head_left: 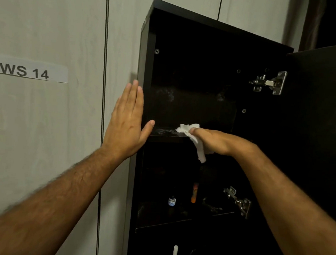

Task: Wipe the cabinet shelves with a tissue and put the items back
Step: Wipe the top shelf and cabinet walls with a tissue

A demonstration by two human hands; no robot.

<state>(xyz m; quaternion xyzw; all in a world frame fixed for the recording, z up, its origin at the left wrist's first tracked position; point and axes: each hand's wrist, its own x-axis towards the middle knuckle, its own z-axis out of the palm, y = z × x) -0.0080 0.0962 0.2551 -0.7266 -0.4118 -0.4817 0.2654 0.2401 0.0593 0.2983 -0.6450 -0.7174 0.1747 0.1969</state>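
Observation:
A tall black cabinet [146, 65] stands open against a pale wall. My right hand [212, 140] holds a crumpled white tissue [190, 135] on the front of the top shelf [166, 136], which shows pale smears and holds no items. One end of the tissue hangs below the shelf edge. My left hand [127, 120] lies flat with straight fingers against the cabinet's outer left side, its thumb at the front edge. On the shelf below stand a small dark bottle with a blue label [172, 200] and an orange item [194, 192].
The cabinet door [320, 119] is swung open to the right on metal hinges [269, 82]. A white-capped bottle [175, 252] stands on a lower shelf. A paper label reading WS 14 [25, 70] is stuck on the wall at left.

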